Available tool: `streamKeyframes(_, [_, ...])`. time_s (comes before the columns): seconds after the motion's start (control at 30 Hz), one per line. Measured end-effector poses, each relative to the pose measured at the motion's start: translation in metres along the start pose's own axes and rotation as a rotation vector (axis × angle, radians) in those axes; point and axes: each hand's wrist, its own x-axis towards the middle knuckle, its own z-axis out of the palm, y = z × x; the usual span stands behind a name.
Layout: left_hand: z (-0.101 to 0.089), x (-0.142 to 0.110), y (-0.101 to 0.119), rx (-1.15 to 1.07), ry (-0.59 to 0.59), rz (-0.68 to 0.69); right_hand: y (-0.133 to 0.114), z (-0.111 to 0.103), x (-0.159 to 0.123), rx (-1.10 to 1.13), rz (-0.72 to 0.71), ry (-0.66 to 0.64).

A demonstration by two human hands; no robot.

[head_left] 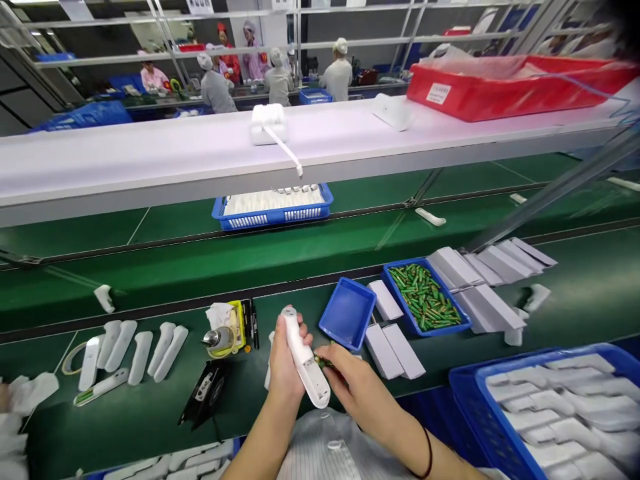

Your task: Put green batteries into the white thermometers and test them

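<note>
My left hand (284, 373) is wrapped round a white handheld device (299, 343), probably a thermometer, tilted with its open battery compartment facing up. Fingers of my right hand (363, 387) pinch a green battery (324, 362) at the edge of that compartment; they partly cover it, so I cannot tell how far in it sits. Just beyond my hands lies a shallow blue tray (347, 313). Another blue tray (463, 329), heaped with green batteries (425, 297), stands to its right. White cartons (385, 350) lie near my right hand.
Several white devices (143, 357) lie at left, near a yellow holder (240, 327) and a black stand (205, 393). A large blue crate (500, 443) of white parts stands at right. Beyond the green conveyor (300, 257) runs a raised white shelf (165, 150). A co-worker's sleeve (11, 443) shows at far left.
</note>
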Motion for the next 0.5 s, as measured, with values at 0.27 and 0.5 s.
streamKeyframes(0.27, [-0.006,-0.01,0.012,-0.039,0.009,0.118,-0.005,0.005,-0.007,0.118,-0.009,0.203])
streamKeyframes(0.5, [-0.007,-0.011,0.024,-0.087,0.004,0.202,-0.011,0.022,-0.007,-0.33,-0.439,0.102])
